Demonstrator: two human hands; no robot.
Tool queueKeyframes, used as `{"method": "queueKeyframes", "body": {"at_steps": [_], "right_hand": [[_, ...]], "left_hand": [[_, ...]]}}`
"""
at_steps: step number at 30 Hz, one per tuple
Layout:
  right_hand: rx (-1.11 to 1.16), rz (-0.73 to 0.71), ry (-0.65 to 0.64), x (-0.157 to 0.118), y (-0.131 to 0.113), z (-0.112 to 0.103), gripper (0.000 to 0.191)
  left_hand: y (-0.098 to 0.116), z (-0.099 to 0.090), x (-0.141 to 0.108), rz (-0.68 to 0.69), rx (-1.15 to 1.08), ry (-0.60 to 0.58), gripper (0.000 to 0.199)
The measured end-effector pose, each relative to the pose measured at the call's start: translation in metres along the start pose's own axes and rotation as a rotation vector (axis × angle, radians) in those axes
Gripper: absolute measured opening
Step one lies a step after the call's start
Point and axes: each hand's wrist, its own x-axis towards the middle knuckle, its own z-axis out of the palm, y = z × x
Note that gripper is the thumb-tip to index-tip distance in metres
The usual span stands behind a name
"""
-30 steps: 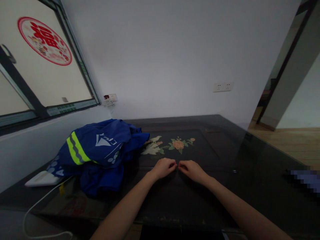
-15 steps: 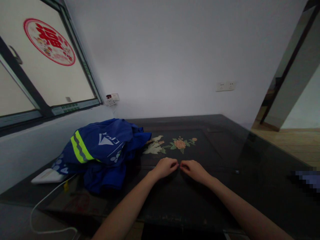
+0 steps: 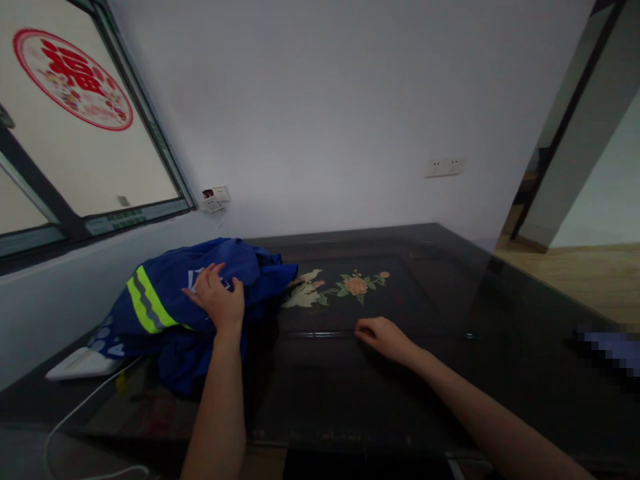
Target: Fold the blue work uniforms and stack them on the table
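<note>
A blue jacket [image 3: 260, 267] with a yellow-green and grey reflective stripe and white printing lies bunched up on the left of the dark table. Over its printed part is my left hand [image 3: 217, 297], fingers spread and thumb apart, holding nothing; whether the fingertips touch the cloth I cannot tell. My right hand [image 3: 383, 337] rests on the tabletop near the middle, its fingers curled in loosely with nothing visible in them. The dark, glossy table [image 3: 320, 393] has a flower and bird picture [image 3: 355, 285] on its surface, just beyond my right hand.
A white flat device [image 3: 83, 365] sits partly under the jacket, with a white cable [image 3: 75, 407] hanging over the table's front edge. At the far right lies a blurred bluish object [image 3: 613, 350]. Wall sockets [image 3: 445, 167] and a window [image 3: 100, 167] are behind.
My left hand has left its place beside my right hand, moved left onto the jacket and spread its fingers. My right hand stays put. The view has turned slightly right.
</note>
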Motion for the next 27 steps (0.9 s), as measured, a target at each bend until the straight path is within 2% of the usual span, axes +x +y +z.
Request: {"method": "queueKeyframes", "body": {"at_steps": [2, 7, 10, 13, 16, 20, 24, 27], "right_hand": [[-0.002, 0.008, -0.001, 0.000, 0.000, 0.000, 0.015], [-0.013, 0.007, -0.005, -0.001, -0.003, -0.002, 0.015], [-0.016, 0.006, -0.010, -0.002, -0.004, -0.003, 0.016], [-0.023, -0.005, -0.015, -0.002, -0.003, -0.003, 0.016], [-0.041, -0.012, -0.012, -0.003, -0.004, -0.003, 0.017], [-0.036, -0.020, 0.008, -0.004, -0.005, -0.003, 0.016], [-0.027, -0.021, 0.029, -0.004, -0.003, -0.001, 0.017], [0.005, -0.025, 0.036, -0.004, -0.001, 0.001, 0.016]], "left_hand": [[-0.012, 0.002, -0.001, -0.091, 0.112, -0.034, 0.043], [-0.024, 0.017, -0.015, -0.139, 0.286, -0.372, 0.078], [-0.029, 0.020, -0.018, -0.108, 0.313, -0.418, 0.074], [-0.032, 0.020, -0.017, -0.091, 0.258, -0.396, 0.058], [-0.033, 0.018, -0.014, -0.124, 0.158, -0.339, 0.052], [-0.028, 0.015, -0.006, -0.150, -0.032, -0.159, 0.047], [-0.001, 0.003, 0.007, -0.122, -0.209, 0.023, 0.049], [0.037, -0.013, 0.008, 0.014, -0.293, 0.031, 0.053]]}}
